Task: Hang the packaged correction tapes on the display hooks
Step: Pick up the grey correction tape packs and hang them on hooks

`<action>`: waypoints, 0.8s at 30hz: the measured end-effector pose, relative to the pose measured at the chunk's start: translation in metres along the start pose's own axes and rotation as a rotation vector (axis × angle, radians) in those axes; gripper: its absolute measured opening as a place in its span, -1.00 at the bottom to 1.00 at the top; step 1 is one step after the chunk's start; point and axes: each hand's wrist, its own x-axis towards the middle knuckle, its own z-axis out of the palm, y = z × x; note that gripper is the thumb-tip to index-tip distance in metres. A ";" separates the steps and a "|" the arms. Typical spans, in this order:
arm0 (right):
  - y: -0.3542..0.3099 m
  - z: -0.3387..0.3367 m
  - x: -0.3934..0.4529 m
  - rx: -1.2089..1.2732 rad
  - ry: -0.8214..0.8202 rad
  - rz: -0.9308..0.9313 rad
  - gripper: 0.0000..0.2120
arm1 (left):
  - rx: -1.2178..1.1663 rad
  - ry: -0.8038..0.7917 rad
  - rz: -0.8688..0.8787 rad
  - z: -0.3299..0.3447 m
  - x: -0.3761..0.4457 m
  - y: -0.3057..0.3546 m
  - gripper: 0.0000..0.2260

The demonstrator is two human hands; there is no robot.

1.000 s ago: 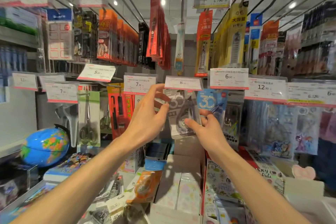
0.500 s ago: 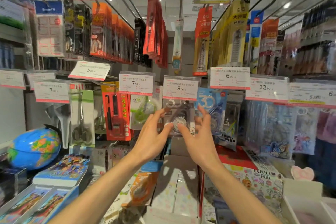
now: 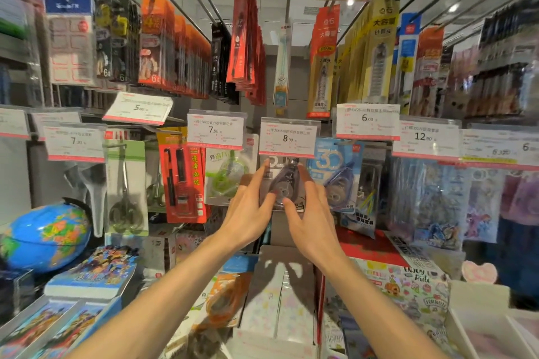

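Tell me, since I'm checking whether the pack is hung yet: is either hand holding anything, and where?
Neither grips it. The left hand and right hand touch the clear grey correction tape pack with straight fingers on its side edges and front.

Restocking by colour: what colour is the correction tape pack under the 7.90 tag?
Green and white pack, head view.

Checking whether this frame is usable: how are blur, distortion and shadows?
Head view: wide-angle bending tilts the upper hooks and outer shelves; edges smear; price tag readable; both hands slightly soft on the correction tape pack; their shadows fall on the boxes below.
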 end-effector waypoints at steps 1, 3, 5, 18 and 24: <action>-0.001 -0.001 -0.001 0.011 -0.004 0.002 -0.50 | 0.001 -0.006 -0.008 0.001 -0.002 -0.001 -0.40; -0.002 -0.003 -0.001 0.033 -0.009 0.002 -0.49 | -0.001 -0.014 -0.027 0.002 -0.005 0.000 -0.43; -0.003 -0.005 -0.001 0.066 -0.012 0.010 -0.48 | 0.019 -0.010 -0.036 0.002 -0.007 0.003 -0.45; 0.001 0.009 -0.013 0.192 -0.078 0.227 -0.35 | -0.010 0.016 -0.068 -0.023 -0.041 -0.019 -0.51; -0.017 0.030 -0.039 0.160 -0.038 0.311 -0.30 | -0.056 -0.009 -0.060 -0.059 -0.075 -0.066 -0.56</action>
